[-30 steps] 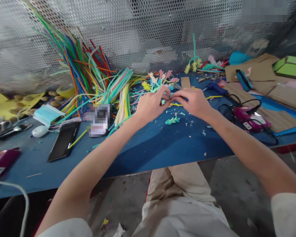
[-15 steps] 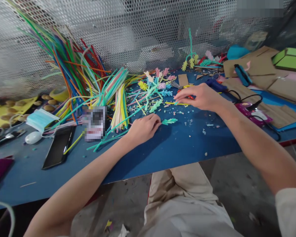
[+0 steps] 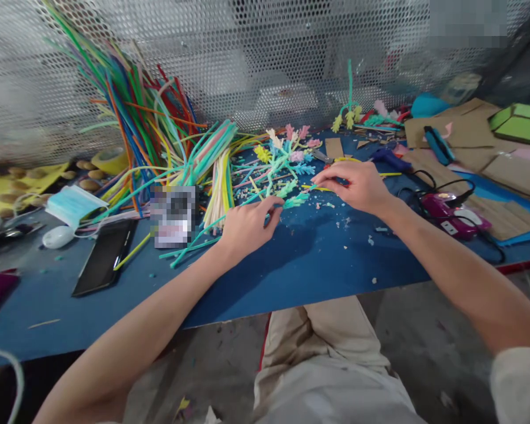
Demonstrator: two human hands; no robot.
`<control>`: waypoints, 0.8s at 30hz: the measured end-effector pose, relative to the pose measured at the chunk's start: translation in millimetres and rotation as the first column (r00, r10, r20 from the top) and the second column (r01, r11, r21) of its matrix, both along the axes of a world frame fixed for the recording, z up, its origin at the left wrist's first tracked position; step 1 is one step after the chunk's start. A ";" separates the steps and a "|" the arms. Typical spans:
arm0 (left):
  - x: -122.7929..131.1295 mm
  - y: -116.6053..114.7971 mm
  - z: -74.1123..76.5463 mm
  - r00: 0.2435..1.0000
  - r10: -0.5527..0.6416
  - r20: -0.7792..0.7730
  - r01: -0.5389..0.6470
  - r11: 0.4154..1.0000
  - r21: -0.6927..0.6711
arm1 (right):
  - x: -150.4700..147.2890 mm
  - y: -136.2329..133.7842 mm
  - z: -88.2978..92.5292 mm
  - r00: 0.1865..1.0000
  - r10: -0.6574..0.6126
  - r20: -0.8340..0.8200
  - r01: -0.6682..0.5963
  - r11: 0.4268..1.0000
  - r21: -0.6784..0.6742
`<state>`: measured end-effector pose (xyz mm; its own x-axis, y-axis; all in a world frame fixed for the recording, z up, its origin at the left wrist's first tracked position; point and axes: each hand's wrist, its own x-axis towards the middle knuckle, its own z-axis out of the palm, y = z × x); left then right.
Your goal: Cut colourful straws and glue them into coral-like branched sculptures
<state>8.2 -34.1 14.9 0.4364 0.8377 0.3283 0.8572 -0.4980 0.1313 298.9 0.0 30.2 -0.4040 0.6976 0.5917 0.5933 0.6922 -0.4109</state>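
Note:
My left hand pinches the end of a small mint-green leaf sprig made of pipe cleaner, held just above the blue table. To the right, my right hand has thumb and index finger pressed together close to the sprig's tip; whatever is between them is too small to make out. Right behind both hands lies a pipe-cleaner flower spray with green stems and yellow, pink, white and blue blossoms. Scissors lie partly hidden behind my right hand.
Bundled pipe cleaners stand left of centre, near a phone and a face mask. At right are a purple corded device, a blue glue gun and cardboard. Fluffy scraps litter the blue tabletop.
My left hand has lifted the green sprig away from me, toward the flower spray. My right hand has come slightly lower and nearer to it. The view has tilted a little.

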 end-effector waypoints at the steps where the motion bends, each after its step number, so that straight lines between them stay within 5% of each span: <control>1: -0.8 0.1 0.8 1.000 0.002 0.011 -0.002 1.000 0.018 | -1.6 -1.7 0.3 1.000 0.009 -0.002 -0.009 1.000 0.005; 17: -1.0 -4.7 11.1 0.999 0.006 0.047 -0.008 0.999 0.052 | -10.0 -5.1 -2.3 0.987 0.161 -0.014 -0.159 0.984 0.079; 24: -1.1 0.3 3.4 0.999 0.004 0.035 -0.005 1.000 0.004 | -0.5 -0.6 4.4 0.984 0.169 0.053 -0.173 0.982 0.081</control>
<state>7.0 -33.9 18.2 0.4209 0.8385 0.3462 0.8544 -0.4946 0.1593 298.4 -0.7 34.6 -0.5413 0.5638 0.6238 0.4801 0.8163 -0.3212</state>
